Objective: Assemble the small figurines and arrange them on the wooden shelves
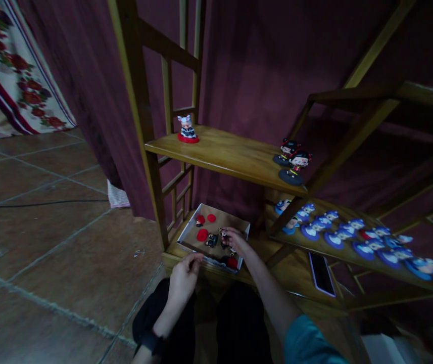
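Note:
A shallow cardboard box (191,233) sits on the low shelf in front of me, holding small figurines and red round discs. Inside it, the fingertips of my right hand (236,238) are closed on a small dark figurine (223,233). Another dark figurine (211,240) lies just left of that hand. Red discs (202,234) lie in the left half of the box, and a red piece (232,262) is in its near right corner. My left hand (185,275) is by the box's near edge, thumb and fingers pinched together; what they hold, if anything, is too small to tell.
On the upper wooden shelf (231,151) stand a white-haired figurine (187,129) on a red base and two black-haired figurines (295,164). Several blue figurines (339,235) line the right shelf. A phone (321,273) lies below them. A wooden post (135,91) rises left of the box.

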`<state>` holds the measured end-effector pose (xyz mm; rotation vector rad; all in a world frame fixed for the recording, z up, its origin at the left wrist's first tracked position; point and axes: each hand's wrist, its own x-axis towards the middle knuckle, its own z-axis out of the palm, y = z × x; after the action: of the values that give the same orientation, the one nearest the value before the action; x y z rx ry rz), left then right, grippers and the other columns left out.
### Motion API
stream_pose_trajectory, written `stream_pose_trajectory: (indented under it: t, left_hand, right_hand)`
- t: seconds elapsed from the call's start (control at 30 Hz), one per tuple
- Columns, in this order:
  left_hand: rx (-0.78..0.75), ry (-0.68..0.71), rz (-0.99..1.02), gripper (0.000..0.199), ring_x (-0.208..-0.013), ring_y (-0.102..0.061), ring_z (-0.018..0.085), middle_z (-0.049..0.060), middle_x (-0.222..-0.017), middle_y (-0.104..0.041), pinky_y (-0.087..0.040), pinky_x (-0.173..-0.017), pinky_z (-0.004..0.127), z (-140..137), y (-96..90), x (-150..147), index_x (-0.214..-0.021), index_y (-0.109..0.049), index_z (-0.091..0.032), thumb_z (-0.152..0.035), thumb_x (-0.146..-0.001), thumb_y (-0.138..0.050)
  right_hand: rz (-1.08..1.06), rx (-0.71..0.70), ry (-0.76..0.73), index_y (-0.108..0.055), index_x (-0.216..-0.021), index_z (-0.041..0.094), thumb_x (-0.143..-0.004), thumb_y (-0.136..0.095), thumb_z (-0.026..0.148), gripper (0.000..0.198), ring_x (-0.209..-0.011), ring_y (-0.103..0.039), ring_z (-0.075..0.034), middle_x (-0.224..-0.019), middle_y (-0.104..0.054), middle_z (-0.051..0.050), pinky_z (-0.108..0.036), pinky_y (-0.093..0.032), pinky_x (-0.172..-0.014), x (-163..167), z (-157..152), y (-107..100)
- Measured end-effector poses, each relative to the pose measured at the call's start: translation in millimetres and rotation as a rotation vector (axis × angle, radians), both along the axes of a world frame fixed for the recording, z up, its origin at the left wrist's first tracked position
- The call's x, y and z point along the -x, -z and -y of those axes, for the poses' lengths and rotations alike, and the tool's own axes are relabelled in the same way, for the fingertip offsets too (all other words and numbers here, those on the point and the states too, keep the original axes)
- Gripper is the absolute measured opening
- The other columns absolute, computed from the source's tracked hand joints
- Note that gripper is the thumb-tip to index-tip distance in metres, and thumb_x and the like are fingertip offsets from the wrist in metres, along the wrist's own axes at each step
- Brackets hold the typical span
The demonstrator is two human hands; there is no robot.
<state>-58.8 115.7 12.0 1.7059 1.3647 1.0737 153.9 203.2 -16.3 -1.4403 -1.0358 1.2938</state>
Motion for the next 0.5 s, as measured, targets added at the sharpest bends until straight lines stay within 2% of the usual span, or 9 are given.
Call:
stream_pose_trajectory:
  t: [0.13, 0.27, 0.4, 0.5]
  left_hand:
    - [0.015, 0.005, 0.012, 0.024, -0.084, -0.063, 0.021, 0.005, -0.088, -0.07, -0.047, -0.075, 0.031, 3, -0.8, -3, -0.088, -0.065, -0.021, -0.033, -0.078, -0.046]
    - [0.038, 0.005, 0.094, 0.023, -0.081, -0.064, 0.022, 0.005, -0.084, -0.07, -0.048, -0.074, 0.032, -4, 8.6, -3, -0.086, -0.066, -0.02, -0.031, -0.073, -0.051]
    - [0.086, -0.042, 0.148, 0.021, -0.074, -0.063, 0.02, 0.006, -0.076, -0.069, -0.048, -0.072, 0.032, -32, 18.7, -8, -0.08, -0.066, -0.016, -0.026, -0.068, -0.053]
    - [0.105, 0.023, -0.009, 0.017, -0.074, -0.063, 0.02, 0.007, -0.077, -0.069, -0.046, -0.073, 0.032, -58, 14.4, -25, -0.077, -0.066, -0.016, -0.021, -0.066, -0.054]
  right_hand:
    - [-0.169, -0.009, 0.022, -0.059, -0.092, 0.017, -0.068, -0.056, 0.026, 0.026, -0.064, -0.059, -0.011, -0.081, -0.066, -0.003, -0.023, -0.049, -0.058, 0, 20, -9]
    - [-0.476, -0.015, 0.11, -0.061, -0.09, 0.018, -0.06, -0.066, 0.02, 0.03, -0.065, -0.058, -0.011, -0.082, -0.066, -0.002, -0.02, -0.045, -0.055, 6, 51, -13]
    - [-0.694, 0.015, 0.171, -0.064, -0.088, 0.018, -0.057, -0.071, 0.015, 0.032, -0.066, -0.058, -0.009, -0.081, -0.067, 0.0, -0.019, -0.044, -0.058, 11, 95, -9]
    - [-0.827, 0.075, 0.19, -0.064, -0.088, 0.019, -0.059, -0.073, 0.016, 0.031, -0.066, -0.059, -0.009, -0.08, -0.067, 0.0, -0.02, -0.045, -0.06, 13, 132, -3]
